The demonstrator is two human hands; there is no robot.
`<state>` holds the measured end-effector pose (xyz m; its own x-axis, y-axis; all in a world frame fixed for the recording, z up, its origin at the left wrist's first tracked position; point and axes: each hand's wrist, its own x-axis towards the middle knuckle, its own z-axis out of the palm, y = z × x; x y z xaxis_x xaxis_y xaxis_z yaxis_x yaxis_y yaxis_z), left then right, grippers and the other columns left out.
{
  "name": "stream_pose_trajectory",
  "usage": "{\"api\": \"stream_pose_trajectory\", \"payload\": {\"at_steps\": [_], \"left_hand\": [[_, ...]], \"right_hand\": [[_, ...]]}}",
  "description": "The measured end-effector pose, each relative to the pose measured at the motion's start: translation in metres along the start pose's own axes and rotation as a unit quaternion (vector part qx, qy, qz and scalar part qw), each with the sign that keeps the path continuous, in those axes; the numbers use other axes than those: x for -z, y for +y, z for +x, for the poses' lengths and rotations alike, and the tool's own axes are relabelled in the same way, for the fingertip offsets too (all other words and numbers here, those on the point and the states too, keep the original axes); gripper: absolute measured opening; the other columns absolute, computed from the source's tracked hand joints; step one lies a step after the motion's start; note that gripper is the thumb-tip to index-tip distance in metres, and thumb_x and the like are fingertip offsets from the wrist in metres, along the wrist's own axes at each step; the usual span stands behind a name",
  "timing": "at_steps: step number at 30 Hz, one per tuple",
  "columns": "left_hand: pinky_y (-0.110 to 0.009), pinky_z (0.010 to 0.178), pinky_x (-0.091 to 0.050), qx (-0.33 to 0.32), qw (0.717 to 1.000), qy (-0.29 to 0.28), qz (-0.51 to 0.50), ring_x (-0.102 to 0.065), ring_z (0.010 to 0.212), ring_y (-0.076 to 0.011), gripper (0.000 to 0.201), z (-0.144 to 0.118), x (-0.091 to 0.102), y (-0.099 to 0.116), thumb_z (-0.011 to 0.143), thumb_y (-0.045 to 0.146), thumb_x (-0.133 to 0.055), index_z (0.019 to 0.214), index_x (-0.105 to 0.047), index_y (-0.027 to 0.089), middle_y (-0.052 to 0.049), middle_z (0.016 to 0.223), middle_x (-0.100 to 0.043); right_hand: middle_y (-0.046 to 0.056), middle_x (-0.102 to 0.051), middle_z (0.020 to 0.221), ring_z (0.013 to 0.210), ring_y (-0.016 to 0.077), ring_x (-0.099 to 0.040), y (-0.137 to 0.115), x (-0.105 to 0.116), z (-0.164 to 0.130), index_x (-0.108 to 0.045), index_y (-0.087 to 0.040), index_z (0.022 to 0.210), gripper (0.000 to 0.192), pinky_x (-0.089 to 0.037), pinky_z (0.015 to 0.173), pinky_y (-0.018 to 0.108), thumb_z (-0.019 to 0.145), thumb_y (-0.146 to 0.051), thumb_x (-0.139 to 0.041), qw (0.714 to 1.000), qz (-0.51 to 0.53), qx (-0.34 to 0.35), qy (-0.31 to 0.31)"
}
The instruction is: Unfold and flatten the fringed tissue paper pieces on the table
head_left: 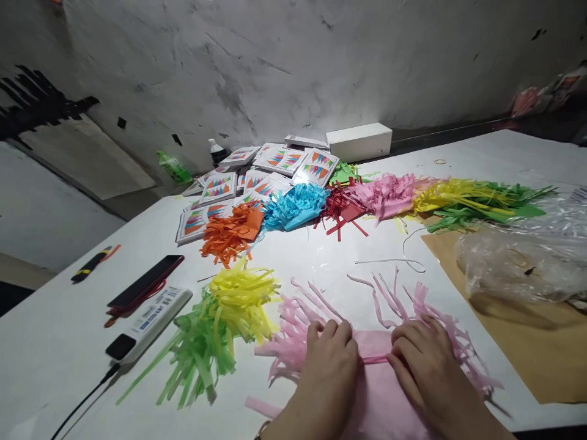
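A pink tissue paper sheet (385, 397) with fringed ends lies flat at the table's near edge. Across its middle runs a narrow, darker pink fold (375, 360). My left hand (328, 373) grips the paper at the left end of this fold, fingers curled. At the fold's right end, my right hand (424, 360) pinches the paper between thumb and fingers. Pink fringe strips spread out beyond both hands. Left of my left hand lie a yellow fringed tissue bunch (241, 296) and a green fringed tissue bunch (199, 345).
Orange (233, 232), blue (296, 205) and other coloured tassels form a row behind. Packs of printed cards (220, 186) and a white box (360, 142) stand by the wall. A power strip (153, 321) and phone (147, 281) lie left; brown paper (518, 342) and clear plastic (523, 260) lie right.
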<state>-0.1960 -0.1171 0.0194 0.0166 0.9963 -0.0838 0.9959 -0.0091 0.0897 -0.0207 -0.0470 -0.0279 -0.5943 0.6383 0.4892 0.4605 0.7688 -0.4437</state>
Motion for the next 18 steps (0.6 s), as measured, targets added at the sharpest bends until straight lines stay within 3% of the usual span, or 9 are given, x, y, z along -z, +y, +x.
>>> {"api": "stream_pose_trajectory", "payload": {"at_steps": [3, 6, 10, 14, 18], "left_hand": [[-0.048, 0.087, -0.038, -0.061, 0.997, 0.029, 0.028, -0.057, 0.089, -0.0237, 0.004, 0.002, -0.003, 0.003, 0.087, 0.021, -0.067, 0.083, -0.067, 0.020, -0.003, 0.094, -0.069], [-0.045, 0.091, -0.034, -0.151, 0.984, 0.082, 0.044, -0.054, 0.085, -0.0201, 0.017, 0.004, -0.012, 0.004, 0.091, 0.027, -0.064, 0.075, -0.065, 0.021, 0.001, 0.086, -0.068], [-0.040, 0.085, -0.037, -0.169, 0.980, 0.097, 0.050, -0.054, 0.081, -0.0187, 0.015, 0.012, -0.014, 0.001, 0.090, 0.023, -0.066, 0.075, -0.065, 0.020, 0.001, 0.081, -0.067], [-0.037, 0.078, -0.042, -0.134, 0.986, 0.096, 0.025, -0.056, 0.082, -0.0194, 0.014, 0.009, -0.004, 0.001, 0.089, 0.023, -0.066, 0.075, -0.064, 0.019, 0.000, 0.084, -0.067], [-0.034, 0.086, -0.047, -0.186, 0.977, 0.088, -0.048, -0.060, 0.092, -0.0208, 0.015, -0.008, 0.000, 0.011, 0.096, 0.017, -0.051, 0.093, -0.065, 0.020, -0.003, 0.099, -0.070]], "right_hand": [[-0.002, -0.065, 0.083, 0.085, 0.0213, -0.060, -0.003, 0.000, 0.003, -0.059, -0.025, 0.079, 0.021, -0.035, 0.101, 0.055, 0.091, -0.014, -0.045, 1.000, -0.004, -0.004, 0.007], [-0.004, -0.065, 0.079, 0.083, 0.0185, -0.061, -0.004, 0.000, 0.004, -0.061, -0.025, 0.081, 0.027, -0.033, 0.107, 0.049, 0.090, -0.007, -0.044, 0.996, -0.020, 0.088, 0.008], [-0.002, -0.065, 0.078, 0.083, 0.0198, -0.061, -0.008, -0.003, 0.005, -0.063, -0.022, 0.083, 0.026, -0.032, 0.112, 0.047, 0.083, -0.002, -0.047, 0.982, -0.094, 0.162, -0.018], [-0.001, -0.062, 0.071, 0.073, 0.0205, -0.059, -0.013, -0.008, 0.011, -0.061, -0.023, 0.076, 0.027, -0.044, 0.101, 0.045, 0.080, 0.000, -0.047, 0.978, -0.132, 0.160, -0.031], [-0.001, -0.063, 0.070, 0.071, 0.0207, -0.061, -0.011, -0.001, 0.022, -0.058, -0.024, 0.073, 0.026, -0.052, 0.083, 0.043, 0.086, -0.006, -0.045, 0.988, -0.118, 0.099, 0.030]]}}
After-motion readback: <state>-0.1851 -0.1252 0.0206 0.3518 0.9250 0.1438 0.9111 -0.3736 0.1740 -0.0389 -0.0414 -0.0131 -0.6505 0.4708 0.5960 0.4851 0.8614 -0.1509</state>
